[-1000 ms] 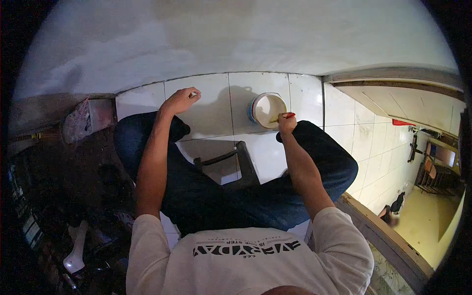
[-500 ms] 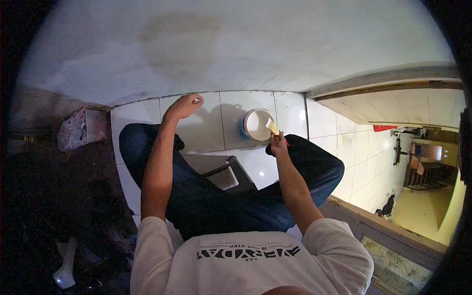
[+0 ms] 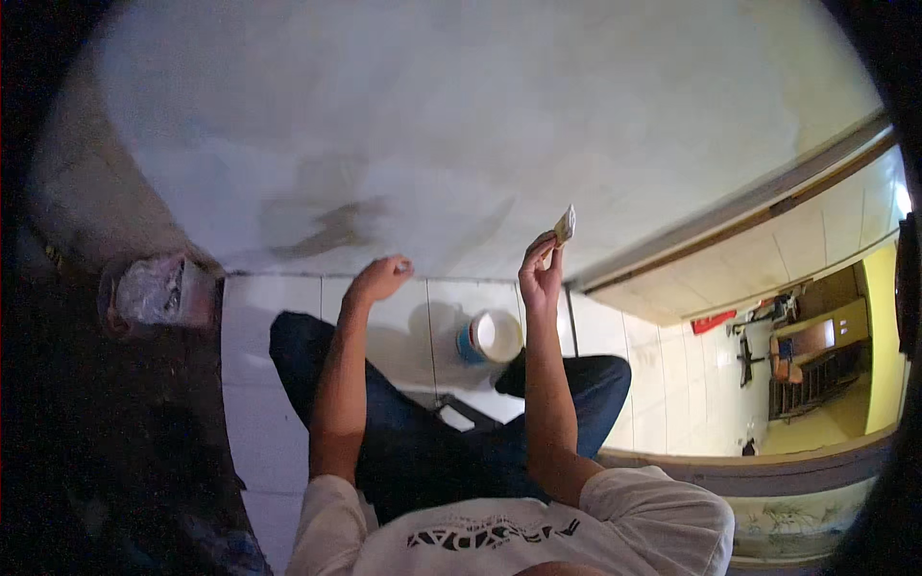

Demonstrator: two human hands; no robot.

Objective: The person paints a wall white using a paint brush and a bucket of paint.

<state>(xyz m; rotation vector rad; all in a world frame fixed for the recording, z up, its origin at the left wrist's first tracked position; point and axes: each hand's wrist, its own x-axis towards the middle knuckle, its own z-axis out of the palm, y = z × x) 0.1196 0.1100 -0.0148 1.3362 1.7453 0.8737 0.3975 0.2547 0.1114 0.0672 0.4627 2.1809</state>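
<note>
Person seated low, legs folded, facing a pale, patchy wall (image 3: 499, 134). Right hand (image 3: 543, 276) raised, its grip closed on a small brush (image 3: 567, 228), whitish head pointing up; contact with the wall cannot be told. Left hand (image 3: 379, 279) held out over the left knee, fingers loosely curled, contents unclear. Between the forearms, a blue-sided bucket (image 3: 468, 345), pale inside, stands on the white tiled floor (image 3: 264, 422). Dark frame (image 3: 495, 421) between the legs, partly hidden. Clear plastic bag (image 3: 158, 291) far left; red item (image 3: 713, 322) through the opening at right.
</note>
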